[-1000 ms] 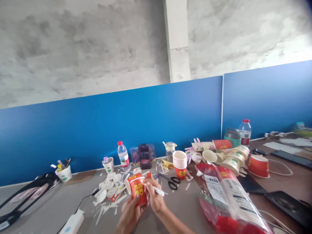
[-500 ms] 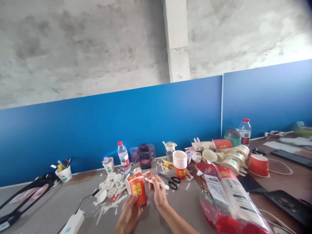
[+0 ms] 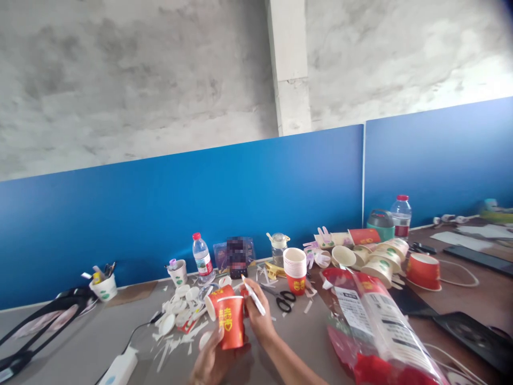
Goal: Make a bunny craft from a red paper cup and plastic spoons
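My left hand (image 3: 210,357) is closed around the lower left side of a red paper cup (image 3: 233,323) with a gold double-happiness mark, held nearly upright over the desk. In my right hand (image 3: 259,320), against the cup's right side, is a white marker pen (image 3: 254,297); its orange-tipped end points up and to the left, away from the cup's wall. Just behind the held cup another red paper cup (image 3: 221,292) lies on its side, partly covered. White paper scraps (image 3: 176,313) lie to the left, and black scissors (image 3: 284,302) rest right of my right hand.
A stack of paper cups (image 3: 295,270) stands behind the scissors. At right lie a plastic bag of cups (image 3: 380,326) and several paper cups (image 3: 380,267). A water bottle (image 3: 202,259) stands behind the scraps. A white power strip (image 3: 120,368) sits at front left. Blue partitions (image 3: 180,198) line the back.
The held cup has come slightly lower and toward me. The pen has swung in my right hand, from pointing left at the cup to pointing up and left beside it.
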Available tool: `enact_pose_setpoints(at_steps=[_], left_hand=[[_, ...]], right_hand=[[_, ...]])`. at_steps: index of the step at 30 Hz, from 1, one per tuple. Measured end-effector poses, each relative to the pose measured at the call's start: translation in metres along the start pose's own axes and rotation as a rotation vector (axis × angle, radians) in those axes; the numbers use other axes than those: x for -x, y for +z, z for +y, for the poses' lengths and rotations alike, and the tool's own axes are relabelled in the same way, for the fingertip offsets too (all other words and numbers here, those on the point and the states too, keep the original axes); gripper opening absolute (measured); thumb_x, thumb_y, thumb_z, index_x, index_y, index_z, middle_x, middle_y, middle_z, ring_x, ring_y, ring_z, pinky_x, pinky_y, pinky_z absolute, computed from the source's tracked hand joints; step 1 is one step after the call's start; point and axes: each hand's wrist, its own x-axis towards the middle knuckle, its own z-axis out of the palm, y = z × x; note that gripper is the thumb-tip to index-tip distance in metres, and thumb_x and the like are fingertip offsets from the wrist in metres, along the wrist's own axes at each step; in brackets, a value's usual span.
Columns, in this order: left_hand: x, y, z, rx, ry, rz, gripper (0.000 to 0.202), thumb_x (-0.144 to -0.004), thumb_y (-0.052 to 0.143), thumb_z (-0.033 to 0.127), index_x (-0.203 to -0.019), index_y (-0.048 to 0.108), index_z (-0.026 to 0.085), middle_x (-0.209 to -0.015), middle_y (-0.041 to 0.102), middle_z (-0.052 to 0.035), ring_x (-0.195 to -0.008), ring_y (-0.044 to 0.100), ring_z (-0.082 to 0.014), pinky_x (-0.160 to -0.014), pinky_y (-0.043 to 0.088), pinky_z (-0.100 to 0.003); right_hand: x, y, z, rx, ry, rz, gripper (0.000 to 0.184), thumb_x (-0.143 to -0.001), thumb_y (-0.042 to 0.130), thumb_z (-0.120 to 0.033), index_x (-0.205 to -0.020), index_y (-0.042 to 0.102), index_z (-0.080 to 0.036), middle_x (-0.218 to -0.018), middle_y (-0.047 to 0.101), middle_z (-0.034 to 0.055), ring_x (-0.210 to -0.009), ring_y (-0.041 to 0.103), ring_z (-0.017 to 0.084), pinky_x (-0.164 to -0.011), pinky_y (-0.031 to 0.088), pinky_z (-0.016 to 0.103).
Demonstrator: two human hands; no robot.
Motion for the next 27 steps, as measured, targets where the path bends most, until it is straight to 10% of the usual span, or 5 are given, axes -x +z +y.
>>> enact_pose_setpoints(at_steps=[9, 27], left_hand=[[-0.002, 0.011, -0.003, -0.119, 0.063, 0.061, 0.05, -0.052, 0.096, 0.042, -0.094, 0.076, 0.023, -0.105, 0.081, -0.0089, -0.116, 0.068, -0.0377, -0.096, 0.054, -0.049], [-0.022, 0.001, -0.012, -0.108, 0.204, 0.112, 0.048, -0.058, 0.092, 0.045, -0.097, 0.072, 0.025, -0.1, 0.082, -0.0105, -0.12, 0.066, -0.0398, -0.098, 0.054, -0.051]], right_hand=[[-0.007, -0.005, -0.001, 0.129, -0.03, -0.004, 0.02, -0.079, 0.065, -0.039, -0.083, 0.073, -0.02, -0.077, 0.074, 0.0038, -0.07, 0.064, 0.019, -0.069, 0.051, 0.03], [0.023, 0.006, -0.009, 0.236, -0.096, -0.163, 0.047, -0.09, 0.053, -0.061, -0.075, 0.073, -0.02, -0.063, 0.06, 0.001, -0.06, 0.051, 0.016, -0.062, 0.044, 0.028]])
